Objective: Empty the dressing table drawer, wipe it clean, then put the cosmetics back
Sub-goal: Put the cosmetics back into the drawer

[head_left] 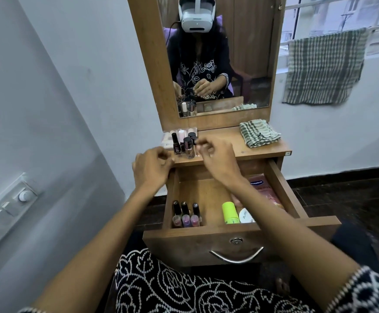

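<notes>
Half done at best, I'd judge: still the emptying step. Drawer (281, 190) is pulled out toward me, under the dressing-table surface (247, 141), and it holds stock yet. Against the drawer's right wall lies a pink Vaseline pouch (266, 188). Near the drawer's front, right of middle, sit a lime-green tube (229, 212) and a white round tub (246, 216). In the drawer's front-left corner stand three nail polish bottles (186, 214), touching in a row.

Above the drawer's back-left corner, on the surface, stands the cluster already taken out (185, 143): several small bottles, a clear packet behind them. Wiping cloth (257, 135) lies folded on the surface above the drawer's right side, untouched as far as I can tell.

Both hands hover above the drawer's back edge, beside that cluster. Left hand (151, 167): fingers loosely curled, nothing in it. Right hand (215, 158): fingers loosely curled too, seemingly empty, though blurred.

Next move calls for dropping back into the drawer for the three bottles or the tube, one firm pinch each, then setting them up top without knocking the cluster.

Hard to make out: my right forearm covers part of the tub and pouch; cluster count unclear; labels too small.
</notes>
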Demonstrator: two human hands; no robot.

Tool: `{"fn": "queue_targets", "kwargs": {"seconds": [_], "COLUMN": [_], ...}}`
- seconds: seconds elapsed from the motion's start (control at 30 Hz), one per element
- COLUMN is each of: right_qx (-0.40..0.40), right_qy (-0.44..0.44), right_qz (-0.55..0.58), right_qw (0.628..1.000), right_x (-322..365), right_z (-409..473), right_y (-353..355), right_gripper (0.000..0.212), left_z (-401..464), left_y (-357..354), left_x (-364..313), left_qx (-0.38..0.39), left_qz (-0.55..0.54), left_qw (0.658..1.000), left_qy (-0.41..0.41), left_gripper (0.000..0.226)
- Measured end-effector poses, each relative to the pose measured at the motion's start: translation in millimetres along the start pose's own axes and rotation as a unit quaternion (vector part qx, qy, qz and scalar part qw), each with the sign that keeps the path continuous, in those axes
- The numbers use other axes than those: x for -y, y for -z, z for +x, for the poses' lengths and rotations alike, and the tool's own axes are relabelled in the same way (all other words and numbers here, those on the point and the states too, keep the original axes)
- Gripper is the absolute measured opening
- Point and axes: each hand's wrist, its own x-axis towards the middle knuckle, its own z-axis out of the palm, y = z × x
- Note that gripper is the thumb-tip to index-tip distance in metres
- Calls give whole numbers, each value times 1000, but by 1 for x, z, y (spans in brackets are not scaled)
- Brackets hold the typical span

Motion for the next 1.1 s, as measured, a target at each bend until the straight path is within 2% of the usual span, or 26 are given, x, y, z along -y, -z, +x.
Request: {"fn": "queue_targets", "kwargs": {"seconds": [0.07,0.17,0.3,0.4,0.83,1.1], "right_qx": [1,57,171,184,179,123], "right_qy": [17,7,-11,-15,9,100], "right_qz": [-38,-144,-299,-330,-312,-180], "right_qw": [999,988,939,926,933,971], "right_x": [14,29,32,29,37,54], "right_z": [36,80,104,105,104,47], "right_y": [-1,-11,-30,-40,-45,-2], "right_gripper": [19,25,35,35,28,29], "left_z": [27,64,90,96,93,37], "left_y": [-2,-10,-24,-35,-27,36], "left_x": [-6,-11,-8,-2,7,-5], "left_qx": [-25,-24,62,104,83,23], "left_qz": [21,65,143,173,120,56], "left_qw": [999,997,987,979,988,988], "left_qy": [-20,-36,-23,-23,-39,-139], "left_gripper": [20,29,37,34,26,22]}}
